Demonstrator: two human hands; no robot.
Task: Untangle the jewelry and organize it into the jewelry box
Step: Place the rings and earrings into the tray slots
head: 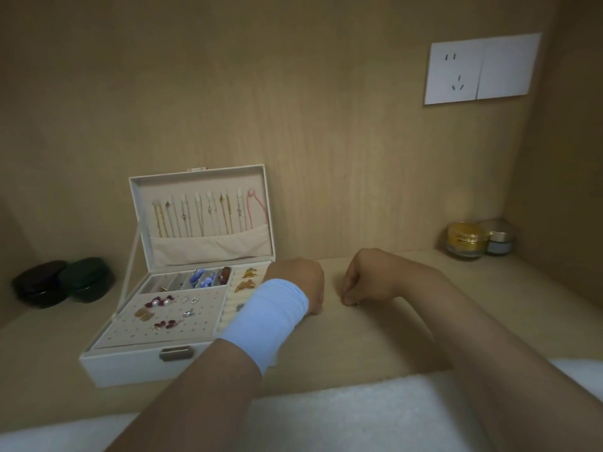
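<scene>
A pale padded cloth (pixel 342 415) fills the near edge of the head view, and a person's two bare forearms reach over it onto a light wooden shelf (pixel 408 340). The left wrist wears a pale blue band (pixel 270 318).

The left hand (pixel 300 282) rests on the shelf just beside the box, its fingers curled under and turned from the camera; whether they hold anything cannot be told. The right hand (pixel 365 278), near it but apart, pinches a small silvery piece of jewelry (pixel 357 305) between thumb and fingertips, low against the wood.

The same wood panelling (pixel 293 109) forms the back and side walls of the alcove, and a white wall socket (pixel 483 70) is set high on the right.

The white jewelry box (pixel 130 363) stands open at left, a brass-coloured latch (pixel 174 353) on its front wall. Its raised lid (pixel 202 174) leans toward the back panel, with gold and silver chains (pixel 195 213) hanging in a row above a fabric pocket. In the tray, red and pearl earrings (pixel 160 303) sit on a perforated panel, blue beads (pixel 202 281) lie in the rear compartments, and amber pieces (pixel 246 283) rest on the ring rolls at right.

Two dark lidded jars (pixel 62 283) sit touching at far left. A gold-lidded jar (pixel 465 239) and a smaller grey jar (pixel 499 243) stand together in the right corner.
</scene>
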